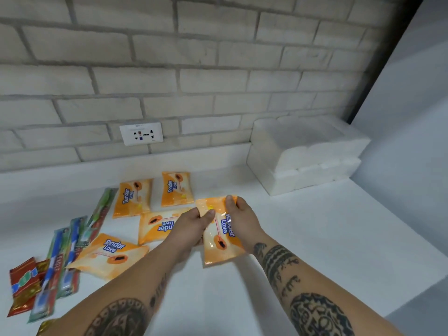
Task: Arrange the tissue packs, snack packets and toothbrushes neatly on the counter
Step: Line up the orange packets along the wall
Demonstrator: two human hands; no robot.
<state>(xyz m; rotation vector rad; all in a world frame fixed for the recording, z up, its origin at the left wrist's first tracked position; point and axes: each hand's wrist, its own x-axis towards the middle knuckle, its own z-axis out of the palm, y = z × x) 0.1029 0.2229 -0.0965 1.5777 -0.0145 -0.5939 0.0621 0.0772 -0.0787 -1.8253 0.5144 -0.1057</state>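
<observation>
Both hands hold one orange tissue pack (221, 248) above the white counter (303, 238). My left hand (191, 225) pinches its left top corner and my right hand (238, 214) grips its top right edge. Two orange tissue packs (132, 197) (177, 189) lie side by side near the wall. Another pack (155, 226) lies partly under my left hand, and one more pack (109, 255) is tilted at the left. Several packaged toothbrushes (65, 258) lie in a loose pile at the left. Red snack packets (24, 282) sit at the far left edge.
A stack of white foam blocks (308, 154) stands at the back right against the brick wall. A wall socket (141, 133) sits above the counter's back lip. The counter's right edge (412, 241) drops off beside a white wall.
</observation>
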